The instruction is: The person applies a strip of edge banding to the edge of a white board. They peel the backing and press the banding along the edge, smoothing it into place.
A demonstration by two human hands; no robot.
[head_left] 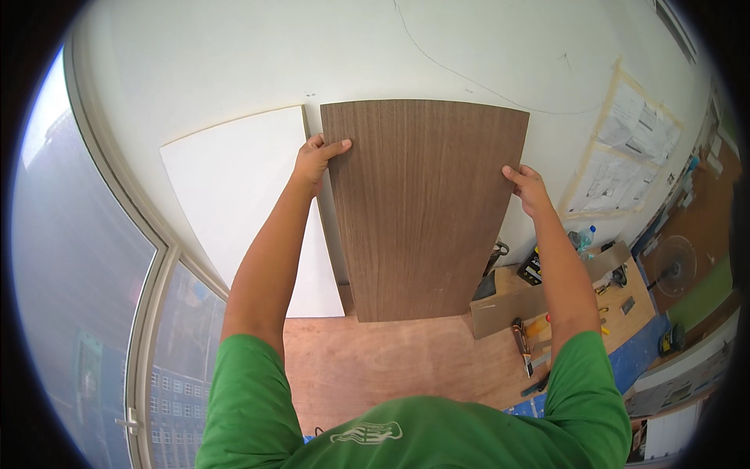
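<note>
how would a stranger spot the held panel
Find the pale wall. In front, the left hand and right hand grip a tall panel by its sides. Its dark brown wood grain sets it apart from the white panel beside it.

Around the brown board (426,211), a hand could slip by at 6 o'clock, over the table (375,367). The white board (250,199) blocks 9, the wall (437,59) blocks 12, and cardboard (504,312) and tools (521,344) block between 4 and 5.
</note>
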